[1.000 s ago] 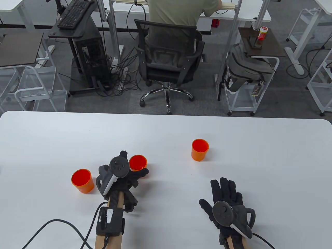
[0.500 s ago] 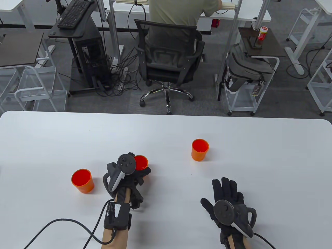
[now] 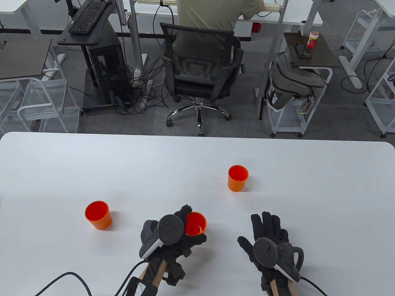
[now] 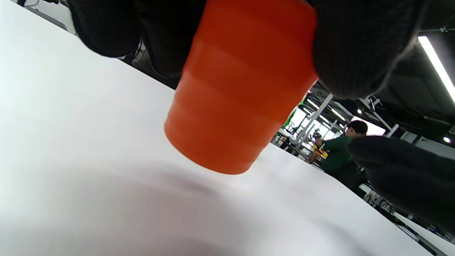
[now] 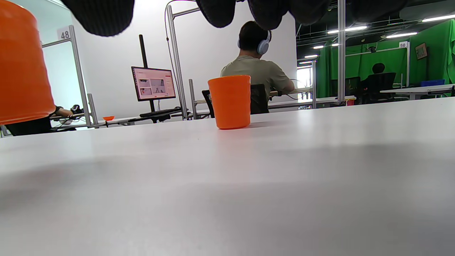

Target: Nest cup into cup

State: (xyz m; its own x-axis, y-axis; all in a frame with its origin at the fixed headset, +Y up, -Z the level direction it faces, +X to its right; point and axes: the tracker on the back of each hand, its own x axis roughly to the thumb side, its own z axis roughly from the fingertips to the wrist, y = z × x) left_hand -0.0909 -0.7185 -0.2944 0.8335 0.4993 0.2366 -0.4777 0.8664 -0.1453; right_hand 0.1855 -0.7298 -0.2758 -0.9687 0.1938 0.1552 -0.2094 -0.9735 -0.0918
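Note:
Three orange cups are in view. My left hand (image 3: 189, 229) grips one orange cup (image 3: 195, 223) and holds it lifted above the table, tilted; in the left wrist view this cup (image 4: 234, 92) hangs clear of the white surface between my gloved fingers (image 4: 355, 49). A second cup (image 3: 98, 215) stands upright at the left. A third cup (image 3: 238, 178) stands upright at mid table, also seen in the right wrist view (image 5: 230, 101). My right hand (image 3: 268, 229) lies flat and open on the table, holding nothing. The held cup shows at the left edge of the right wrist view (image 5: 21, 67).
The white table (image 3: 308, 191) spreads wide around the cups. A black cable (image 3: 71, 277) trails from my left wrist along the front edge. An office chair (image 3: 200, 67) with a seated person stands beyond the far edge.
My left hand has closed around the middle cup, lifted it off the table and carried it toward me and to the right. The right hand has stayed put.

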